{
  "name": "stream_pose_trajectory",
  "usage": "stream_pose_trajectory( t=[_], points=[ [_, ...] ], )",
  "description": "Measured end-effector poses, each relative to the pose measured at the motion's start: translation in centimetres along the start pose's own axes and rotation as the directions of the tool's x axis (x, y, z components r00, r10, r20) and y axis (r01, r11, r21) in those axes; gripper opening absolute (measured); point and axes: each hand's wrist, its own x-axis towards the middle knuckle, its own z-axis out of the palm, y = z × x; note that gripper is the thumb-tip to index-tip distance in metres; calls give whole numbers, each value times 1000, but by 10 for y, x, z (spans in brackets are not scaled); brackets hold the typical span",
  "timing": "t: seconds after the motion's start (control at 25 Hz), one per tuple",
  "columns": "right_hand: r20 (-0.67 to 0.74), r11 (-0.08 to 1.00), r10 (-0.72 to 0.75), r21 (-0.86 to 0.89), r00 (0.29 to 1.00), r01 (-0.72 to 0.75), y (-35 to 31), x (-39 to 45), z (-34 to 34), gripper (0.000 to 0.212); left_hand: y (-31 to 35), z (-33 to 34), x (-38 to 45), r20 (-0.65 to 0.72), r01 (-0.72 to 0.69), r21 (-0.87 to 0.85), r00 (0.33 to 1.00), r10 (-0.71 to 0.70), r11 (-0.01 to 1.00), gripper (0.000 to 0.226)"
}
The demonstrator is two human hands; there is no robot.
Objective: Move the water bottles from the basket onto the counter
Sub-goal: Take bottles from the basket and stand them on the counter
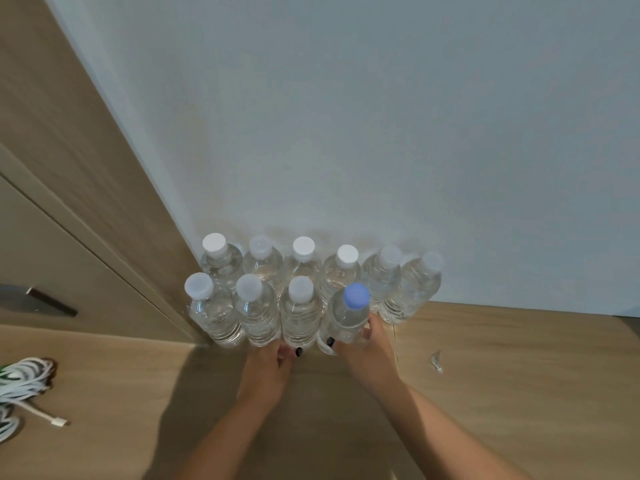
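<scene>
Both bare forearms reach forward side by side, the right hand curling its thumb and fingers around the base of a blue-capped bottle, the left hand extended palm down with fingertips near the front row.

Pale blue-grey wall rising behind a light wood-grain surface; tall wood-grain panel at left, meeting the wall in a slanted edge; beige cabinet door with dark handle beyond it; soft shadow cast across the surface at centre; coiled white cable at far left.
</scene>
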Motion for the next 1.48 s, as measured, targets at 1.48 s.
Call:
stream_pose_trajectory(
  t=[1.48],
  points=[
    [921, -80, -380, -124, 85, 989, -23, -296, 28, 86, -48, -111, -471, -609, 258, 145, 784, -119, 955, 83]
  ],
)
